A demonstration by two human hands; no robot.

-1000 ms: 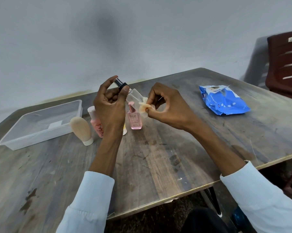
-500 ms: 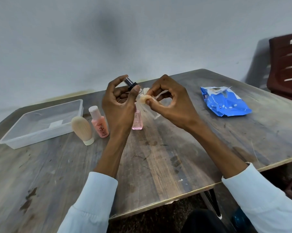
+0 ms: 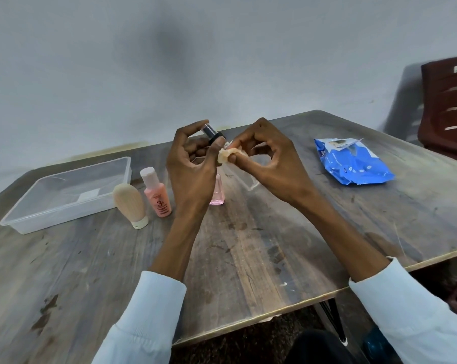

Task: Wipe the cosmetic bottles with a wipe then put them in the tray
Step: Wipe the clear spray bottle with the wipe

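My left hand (image 3: pixel 193 164) grips a clear bottle with a black cap (image 3: pixel 211 133) above the table, holding it tilted. My right hand (image 3: pixel 269 158) pinches a small crumpled wipe (image 3: pixel 226 155) against the bottle just below the cap. The bottle's clear body (image 3: pixel 244 177) slants down to the right under my right hand. Three other bottles stand on the table behind my left hand: a beige one (image 3: pixel 130 203), a pink one with a white cap (image 3: pixel 156 194), and a small pink glass one (image 3: pixel 218 193), partly hidden. The clear plastic tray (image 3: pixel 64 214) lies at the left with nothing in it.
A blue pack of wipes (image 3: pixel 353 161) lies at the right of the worn wooden table (image 3: pixel 248 245). A dark red plastic chair (image 3: pixel 448 106) stands beyond the table's right corner. The table's front edge runs close to my sleeves.
Both hands have lifted a little with the bottle. The wipe has slid up from the bottle's body to just under the black cap.
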